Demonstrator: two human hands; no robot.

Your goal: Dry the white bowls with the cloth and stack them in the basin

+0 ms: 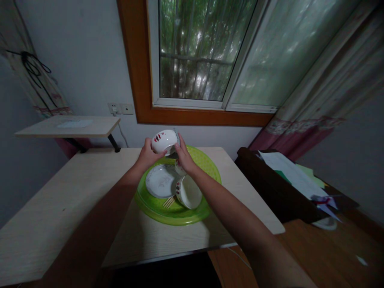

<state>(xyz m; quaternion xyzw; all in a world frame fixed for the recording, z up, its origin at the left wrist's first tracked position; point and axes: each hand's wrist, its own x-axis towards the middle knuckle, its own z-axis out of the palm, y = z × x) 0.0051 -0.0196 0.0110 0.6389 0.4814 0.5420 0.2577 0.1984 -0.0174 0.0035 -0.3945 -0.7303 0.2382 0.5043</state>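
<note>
A pale wall with a window [196, 60] in a brown wooden frame stands behind a light wood-toned table [90, 200]; blurred greenery and vertical bars show through the glass. A patterned curtain [327, 96] hangs at the right, and another curtain [57, 100], with a dark cord [31, 66] looped near it, hangs at the left. On the table's left back corner a small raised shelf [102, 125] stands on black legs and bears a sheet of paper [75, 123]. Wall sockets [120, 109] sit above the table's back edge, with a white cable running down from one of them. Beyond the table's right end, papers [291, 176] lie on a dark brown piece of furniture [255, 176].

A round green tray [168, 219] rests on the table. The white bowl [163, 141] with red and dark markings is held tilted above the tray's far part. The left hand [147, 154] grasps its left side, fingers curled around it; the right hand [184, 156] clasps a grey cloth-like piece [176, 131] against its right end. On the tray, a white plate [159, 182] lies at the left, and a second bowl [190, 193] leans on its side with its mouth toward the viewer. Thin pale sticks or tines [169, 202] lie just in front of the plate. Another patterned vessel [179, 168] is partly hidden behind the right hand.
</note>
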